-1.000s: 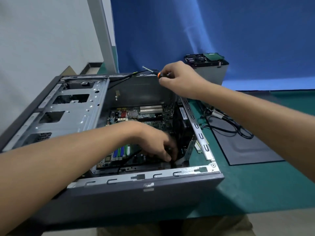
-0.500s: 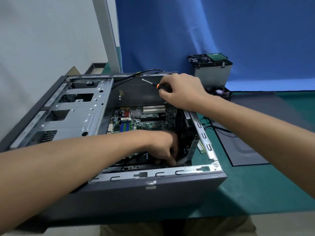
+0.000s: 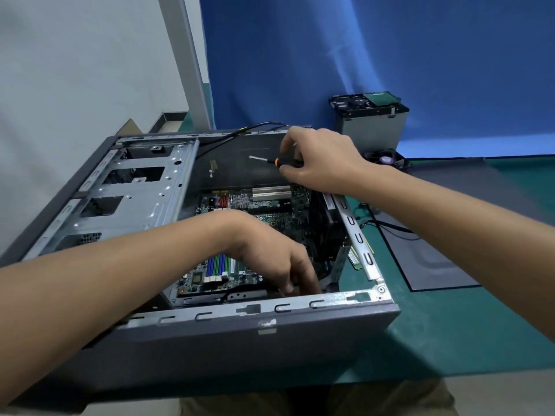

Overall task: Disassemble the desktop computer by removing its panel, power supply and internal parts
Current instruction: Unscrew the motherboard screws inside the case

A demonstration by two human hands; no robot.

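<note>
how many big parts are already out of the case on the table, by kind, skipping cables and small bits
grey metal box: 1
fan: 1
flat side panel: 1
total: 3

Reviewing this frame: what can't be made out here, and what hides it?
1. What the left-hand grip touches or holds: head view, its fingertips sit behind its own knuckles, low inside the computer case.
2. Screwdriver handle: head view, covered by the right-hand grip; tip type too small.
3. Cooling fan: head view, partly behind the right forearm.
4. Motherboard lettering: head view, too small.
</note>
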